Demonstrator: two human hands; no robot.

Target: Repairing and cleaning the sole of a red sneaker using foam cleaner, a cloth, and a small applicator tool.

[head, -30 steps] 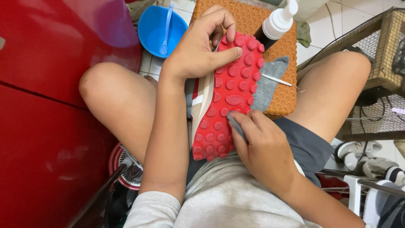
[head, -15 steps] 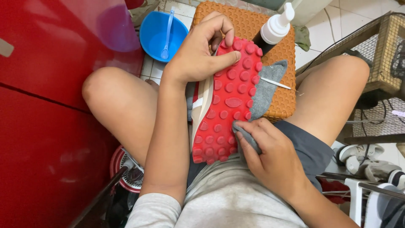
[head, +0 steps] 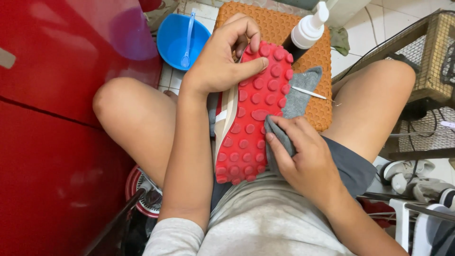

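While the left hand (head: 220, 66) kept its fingers clamped around the toe of the shoe (head: 251, 114), the right hand (head: 303, 156) had slid its grey cloth (head: 296, 102) slightly lower along the sole's edge, so the wiping was moving heelward. Held sole-up over the lap, the shoe showed a bright red studded sole; the right fingers pinched the cloth closed.

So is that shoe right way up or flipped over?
Flipped over: the shoe shows its red studded sole, gripped by the left hand.
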